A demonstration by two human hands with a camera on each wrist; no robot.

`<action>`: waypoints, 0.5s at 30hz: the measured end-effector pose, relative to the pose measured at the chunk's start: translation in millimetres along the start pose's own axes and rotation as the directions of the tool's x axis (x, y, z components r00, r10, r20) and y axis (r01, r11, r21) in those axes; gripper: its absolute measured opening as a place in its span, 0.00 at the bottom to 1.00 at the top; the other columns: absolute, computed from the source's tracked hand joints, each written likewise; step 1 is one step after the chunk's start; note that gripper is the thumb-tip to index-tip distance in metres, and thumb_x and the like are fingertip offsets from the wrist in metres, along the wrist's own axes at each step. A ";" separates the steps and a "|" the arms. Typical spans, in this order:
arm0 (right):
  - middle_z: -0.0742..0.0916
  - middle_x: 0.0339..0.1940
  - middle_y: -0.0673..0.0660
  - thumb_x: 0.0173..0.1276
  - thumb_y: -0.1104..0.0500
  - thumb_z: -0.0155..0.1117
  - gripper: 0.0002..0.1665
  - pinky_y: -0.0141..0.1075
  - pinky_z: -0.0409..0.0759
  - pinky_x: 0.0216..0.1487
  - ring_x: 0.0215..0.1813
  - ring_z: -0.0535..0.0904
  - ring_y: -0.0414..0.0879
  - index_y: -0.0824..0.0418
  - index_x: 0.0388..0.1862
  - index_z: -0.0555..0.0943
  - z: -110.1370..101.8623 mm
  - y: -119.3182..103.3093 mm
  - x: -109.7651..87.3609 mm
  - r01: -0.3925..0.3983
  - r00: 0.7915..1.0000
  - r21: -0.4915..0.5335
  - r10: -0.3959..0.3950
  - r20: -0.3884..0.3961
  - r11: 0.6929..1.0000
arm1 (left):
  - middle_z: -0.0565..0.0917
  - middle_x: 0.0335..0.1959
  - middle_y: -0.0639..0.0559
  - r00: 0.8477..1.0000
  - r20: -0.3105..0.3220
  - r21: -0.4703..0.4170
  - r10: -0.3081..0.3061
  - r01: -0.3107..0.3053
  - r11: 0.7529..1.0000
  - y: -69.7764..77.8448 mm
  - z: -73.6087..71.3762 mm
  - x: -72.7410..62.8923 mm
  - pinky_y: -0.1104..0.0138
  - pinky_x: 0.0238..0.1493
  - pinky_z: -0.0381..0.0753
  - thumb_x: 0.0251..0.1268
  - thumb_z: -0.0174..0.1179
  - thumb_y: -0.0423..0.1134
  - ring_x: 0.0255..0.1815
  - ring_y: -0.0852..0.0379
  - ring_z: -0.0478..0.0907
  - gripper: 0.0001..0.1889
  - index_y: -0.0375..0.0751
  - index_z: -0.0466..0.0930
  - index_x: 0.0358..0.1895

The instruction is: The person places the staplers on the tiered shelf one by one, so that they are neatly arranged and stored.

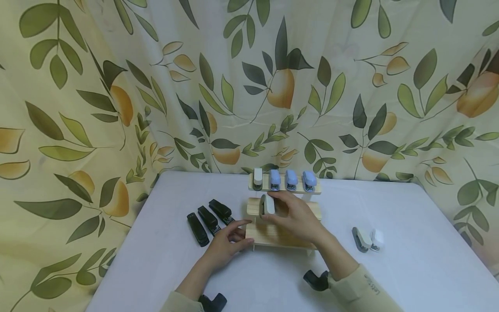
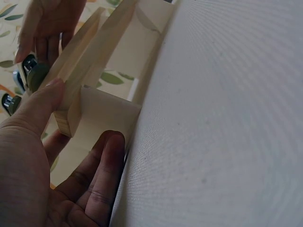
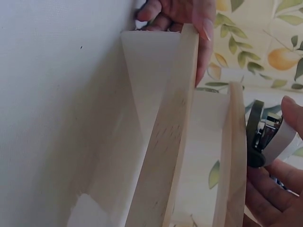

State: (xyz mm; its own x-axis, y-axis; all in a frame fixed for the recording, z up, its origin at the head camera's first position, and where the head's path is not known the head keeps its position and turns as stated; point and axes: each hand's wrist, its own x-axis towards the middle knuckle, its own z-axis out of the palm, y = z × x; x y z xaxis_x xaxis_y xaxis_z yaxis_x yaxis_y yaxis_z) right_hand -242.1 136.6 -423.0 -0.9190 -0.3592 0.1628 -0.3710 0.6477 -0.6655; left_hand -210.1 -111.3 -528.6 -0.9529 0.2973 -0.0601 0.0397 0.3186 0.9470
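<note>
Top tier (image 1: 318,186) lined, middle tier (image 1: 252,207) in play!
The right hand (image 1: 298,216) pinches a grey-and-white stapler (image 1: 269,204) between thumb and fingers at the middle tier's left end; the left hand (image 1: 227,247) grips the lower left end of the wooden rack (image 1: 278,235). One pale stapler (image 1: 257,177) and three blue staplers (image 1: 291,179) sit above; three black staplers (image 1: 208,219) and two light-topped staplers (image 1: 364,238) remain on the table (image 1: 409,268), so shelving looks roughly half done.

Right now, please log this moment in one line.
Right hand: holds white-topped stapler at middle step | left hand: grips wooden rack at left end | top step: four staplers, three blue
</note>
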 end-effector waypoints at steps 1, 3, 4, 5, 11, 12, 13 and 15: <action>0.79 0.74 0.57 0.64 0.39 0.76 0.44 0.58 0.70 0.75 0.77 0.72 0.59 0.54 0.74 0.74 0.3 -0.4 0.1 -0.001 1.000 -0.001 0.001 -0.001 1.000 | 0.86 0.50 0.56 1.000 0.000 -0.002 -0.001 0.001 1.000 -0.1 -0.1 0.0 0.64 0.46 0.81 0.65 0.70 0.57 0.47 0.59 0.85 0.28 0.71 0.75 0.68; 0.79 0.74 0.57 0.64 0.39 0.76 0.44 0.58 0.70 0.75 0.77 0.72 0.59 0.54 0.74 0.74 1.4 -0.8 0.2 -0.003 1.000 -0.005 0.003 -0.004 1.000 | 0.86 0.50 0.56 1.000 0.001 -0.005 -0.004 0.004 1.000 -0.3 -0.2 0.1 0.64 0.46 0.81 0.65 0.70 0.57 0.47 0.59 0.85 0.28 0.72 0.75 0.68; 0.79 0.74 0.57 0.64 0.39 0.76 0.44 0.58 0.70 0.75 0.77 0.72 0.59 0.54 0.74 0.74 1.9 -1.2 0.4 -0.004 1.000 -0.006 0.004 -0.007 1.000 | 0.86 0.50 0.56 1.000 0.002 -0.006 -0.006 0.006 1.000 -0.5 -0.2 0.2 0.64 0.46 0.81 0.65 0.70 0.57 0.47 0.58 0.85 0.28 0.72 0.75 0.68; 0.79 0.74 0.57 0.64 0.39 0.76 0.44 0.58 0.70 0.75 0.77 0.72 0.59 0.54 0.74 0.74 2.4 -1.4 0.6 -0.002 1.000 -0.007 0.002 -0.010 1.000 | 0.86 0.50 0.56 1.000 0.002 -0.008 -0.006 0.006 1.000 -0.4 -0.2 0.1 0.63 0.46 0.81 0.65 0.70 0.57 0.47 0.58 0.85 0.28 0.72 0.75 0.68; 0.79 0.74 0.56 0.64 0.40 0.76 0.42 0.58 0.69 0.75 0.77 0.72 0.59 0.54 0.73 0.76 5.5 -2.9 1.6 0.004 1.000 -0.016 -0.004 -0.026 1.000 | 0.86 0.50 0.56 1.000 0.007 -0.008 -0.001 0.002 1.000 -1.0 -0.3 0.3 0.63 0.47 0.81 0.66 0.70 0.57 0.47 0.58 0.85 0.27 0.73 0.75 0.68; 0.79 0.74 0.56 0.64 0.40 0.76 0.42 0.58 0.69 0.75 0.77 0.72 0.58 0.54 0.73 0.76 5.8 -3.4 1.9 0.003 1.000 -0.016 -0.004 -0.028 1.000 | 0.86 0.50 0.56 1.000 0.007 -0.007 -0.001 0.001 1.000 -1.1 -0.3 0.3 0.63 0.47 0.81 0.66 0.70 0.57 0.47 0.58 0.85 0.27 0.73 0.75 0.68; 0.79 0.74 0.56 0.65 0.40 0.76 0.42 0.58 0.69 0.75 0.77 0.72 0.58 0.54 0.73 0.76 6.2 -3.6 2.1 0.004 1.000 -0.020 -0.005 -0.030 1.000 | 0.86 0.50 0.56 1.000 0.007 -0.006 -0.001 0.001 1.000 -1.3 -0.3 0.3 0.64 0.47 0.81 0.66 0.70 0.57 0.47 0.58 0.85 0.28 0.73 0.75 0.68; 0.80 0.74 0.56 0.65 0.40 0.76 0.42 0.58 0.69 0.75 0.77 0.72 0.59 0.55 0.73 0.76 6.9 -4.4 2.6 0.006 0.999 -0.026 -0.007 -0.032 1.000 | 0.86 0.50 0.56 1.000 0.007 -0.007 -0.001 0.001 1.000 -1.1 -0.5 0.2 0.64 0.47 0.81 0.66 0.70 0.56 0.47 0.59 0.85 0.28 0.73 0.75 0.68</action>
State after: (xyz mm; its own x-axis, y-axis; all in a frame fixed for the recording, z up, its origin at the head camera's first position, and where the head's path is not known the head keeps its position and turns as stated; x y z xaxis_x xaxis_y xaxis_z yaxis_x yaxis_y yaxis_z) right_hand -241.9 128.2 -424.7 -0.9201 -0.3422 0.1903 -0.3800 0.6628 -0.6452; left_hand -210.5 -112.1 -529.5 -0.9507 0.3035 -0.0638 0.0363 0.3130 0.9490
